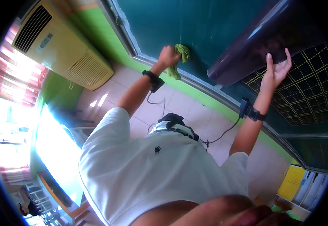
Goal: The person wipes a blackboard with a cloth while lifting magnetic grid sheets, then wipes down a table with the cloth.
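Note:
My left hand [169, 57] is closed around a crumpled yellow-green cloth [182, 52] at the lower edge of a dark green chalkboard [160, 22]. Part of the cloth hangs below my fingers. On the right, my right hand [276, 72] is raised with its fingers spread, against a dark, glossy sheet [247, 56] that curls away from the board. Beneath that sheet shows a black panel with a yellow grid [307, 83]. Whether any of my right fingers reach behind the sheet, I cannot tell.
A cream floor-standing air conditioner [64, 49] is at the left, near a bright window with curtains. Black cables [224, 137] hang from my wristbands. A yellow-fronted cabinet [291, 182] is at lower right. Pale tiles [186, 101] cover the floor below the board.

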`<state>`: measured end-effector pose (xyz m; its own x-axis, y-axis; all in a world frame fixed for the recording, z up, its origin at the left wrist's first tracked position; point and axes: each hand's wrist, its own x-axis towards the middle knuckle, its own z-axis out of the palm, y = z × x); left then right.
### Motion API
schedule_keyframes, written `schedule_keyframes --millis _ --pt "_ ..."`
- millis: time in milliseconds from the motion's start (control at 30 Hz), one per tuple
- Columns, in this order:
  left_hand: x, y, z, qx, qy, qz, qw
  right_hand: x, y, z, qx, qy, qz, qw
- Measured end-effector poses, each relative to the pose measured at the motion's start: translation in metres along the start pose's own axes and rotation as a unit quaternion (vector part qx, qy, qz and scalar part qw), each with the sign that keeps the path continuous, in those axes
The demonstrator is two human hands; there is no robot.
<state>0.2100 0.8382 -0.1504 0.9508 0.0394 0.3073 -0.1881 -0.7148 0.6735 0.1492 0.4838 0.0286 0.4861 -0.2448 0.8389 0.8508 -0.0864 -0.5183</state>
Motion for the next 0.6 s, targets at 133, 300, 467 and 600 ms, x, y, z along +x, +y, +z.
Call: schedule_keyframes --millis 133,300,467,600 --pt "0.014 0.023 -0.046 0.031 -0.054 0.012 0.998 -0.001 -0.006 -0.007 -0.016 -0.032 0.012 0.999" --pt "0.049 0.090 -0.136 -0.053 0.149 0.059 0.986 -0.002 -0.005 -0.006 -0.011 -0.033 0.013 0.999" --pt "0.110 0.072 -0.154 0.305 0.200 0.067 0.929 0.001 -0.002 -0.012 -0.034 -0.046 0.008 0.998" --pt "0.065 0.167 -0.146 -0.048 0.162 0.136 0.976 0.001 -0.005 -0.014 -0.016 -0.058 0.032 0.998"
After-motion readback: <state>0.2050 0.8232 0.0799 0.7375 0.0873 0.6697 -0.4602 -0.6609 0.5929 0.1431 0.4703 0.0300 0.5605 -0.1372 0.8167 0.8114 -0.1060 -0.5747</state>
